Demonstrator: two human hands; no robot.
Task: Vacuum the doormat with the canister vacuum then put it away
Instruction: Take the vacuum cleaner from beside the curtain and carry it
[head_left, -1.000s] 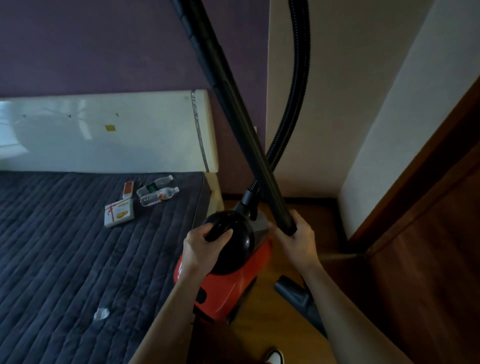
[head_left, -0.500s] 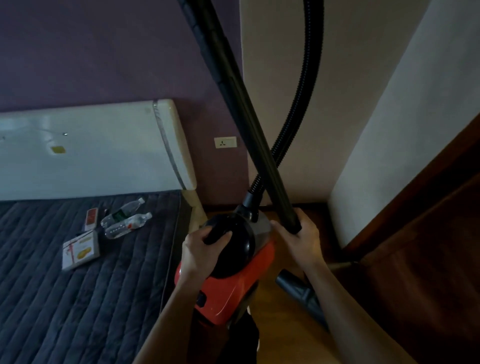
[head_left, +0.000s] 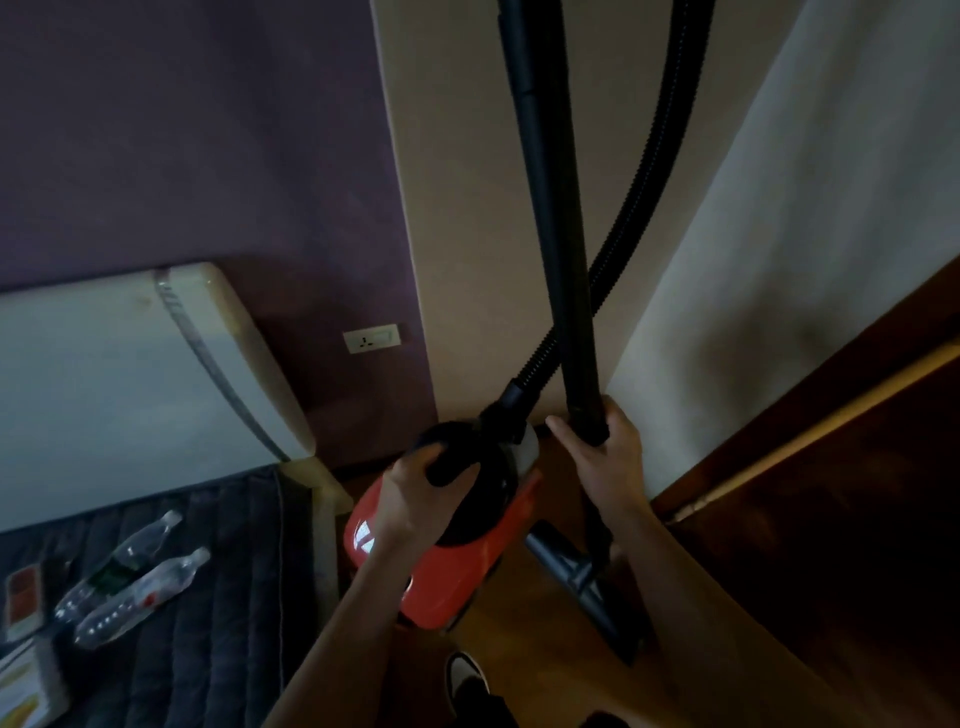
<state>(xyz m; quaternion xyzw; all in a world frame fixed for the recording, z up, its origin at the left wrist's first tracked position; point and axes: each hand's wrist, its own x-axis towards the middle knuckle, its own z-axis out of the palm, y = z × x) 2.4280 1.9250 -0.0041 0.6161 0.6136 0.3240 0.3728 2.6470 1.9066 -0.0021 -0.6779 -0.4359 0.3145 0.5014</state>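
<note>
Counts: one canister vacuum (head_left: 457, 566), one rigid wand (head_left: 550, 208), one ribbed hose (head_left: 654, 156), one floor nozzle (head_left: 576, 577), two plastic bottles (head_left: 130, 582), one wall socket (head_left: 372, 339), two hands, one shoe (head_left: 465, 675).

Surface/room: wood floor (head_left: 524, 623), dim light. Purple wall (head_left: 208, 130) at 10 o'clock, cream wall section (head_left: 457, 208) at 12, dark wood door (head_left: 857, 493) at 3 to 4. Bed with dark quilted cover (head_left: 197, 623) at 8 o'clock, pale headboard (head_left: 130, 384) at 9. Both bottles lie on the cover, side by side; some small packets beside them at the left edge, too blurred to identify. Socket sits low on the purple wall, between headboard and cream section.

Vacuum: red body, black domed top, hose plugged into the top front. It's at centre, just beside the bed corner; can't tell if it's resting on the floor or lifted.

Left hand (head_left: 415, 499) clenched around the black handle on top. Right hand (head_left: 602, 452) wrapped around the wand's lower end, wand near upright, crossing in front of the hose. Nozzle lies on the floor at 5 o'clock of the canister.
</note>
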